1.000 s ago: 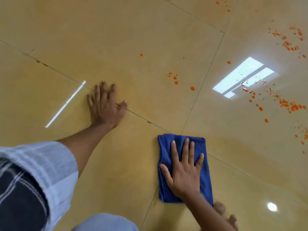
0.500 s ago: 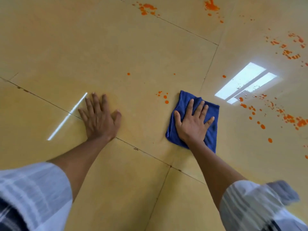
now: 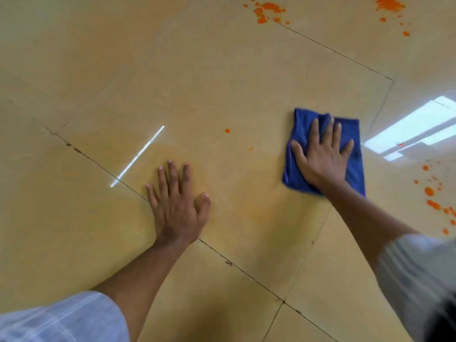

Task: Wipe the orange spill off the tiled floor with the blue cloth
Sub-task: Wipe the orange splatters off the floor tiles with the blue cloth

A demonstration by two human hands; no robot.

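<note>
A folded blue cloth (image 3: 298,134) lies flat on the tan tiled floor (image 3: 172,70), right of centre. My right hand (image 3: 320,156) presses down on it with fingers spread. My left hand (image 3: 176,206) rests flat on the bare floor, palm down, well left of the cloth. A single orange drop (image 3: 227,130) sits between the hands, slightly farther out. Orange splatter (image 3: 270,12) marks the far tiles, with more (image 3: 389,3) at the top right and several drops (image 3: 430,193) at the right edge. A faint orange smear (image 3: 254,211) shows near my left hand.
Dark grout lines (image 3: 246,270) cross the floor diagonally. A bright window reflection (image 3: 414,129) glares on the tile right of the cloth, and a thin light streak (image 3: 137,156) lies left of my left hand. My pale checked sleeves (image 3: 61,319) fill the lower corners.
My right hand pushed the blue cloth away from me over the small cluster of orange drops, which no longer shows. The camera leaned forward. My left hand stayed planted.
</note>
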